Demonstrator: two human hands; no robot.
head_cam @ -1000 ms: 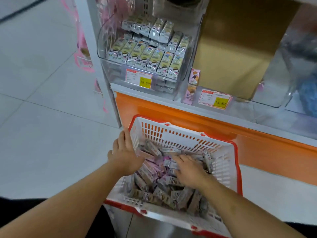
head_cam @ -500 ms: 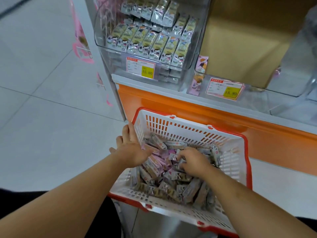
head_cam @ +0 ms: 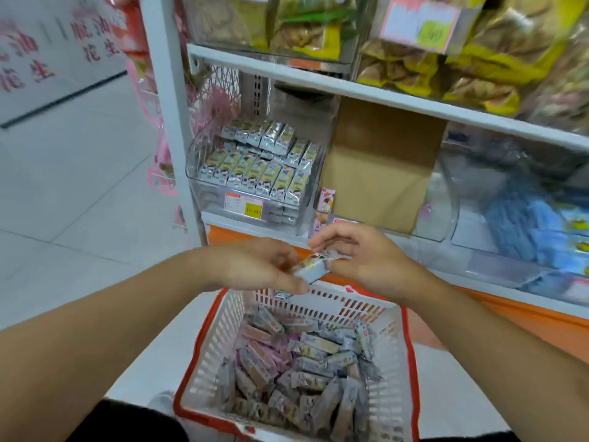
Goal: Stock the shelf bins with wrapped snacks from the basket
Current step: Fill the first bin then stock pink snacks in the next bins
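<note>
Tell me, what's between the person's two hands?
In the head view, a wrapped snack held by both left hand and right hand, above the basket.

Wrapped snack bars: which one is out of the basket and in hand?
The silver-wrapped snack bar, held above the white basket with red rim by the left hand and right hand. Every other loose bar lies in the basket.

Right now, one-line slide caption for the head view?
Both hands, left hand and right hand, hold wrapped snacks above the basket, below the clear shelf bin.
</note>
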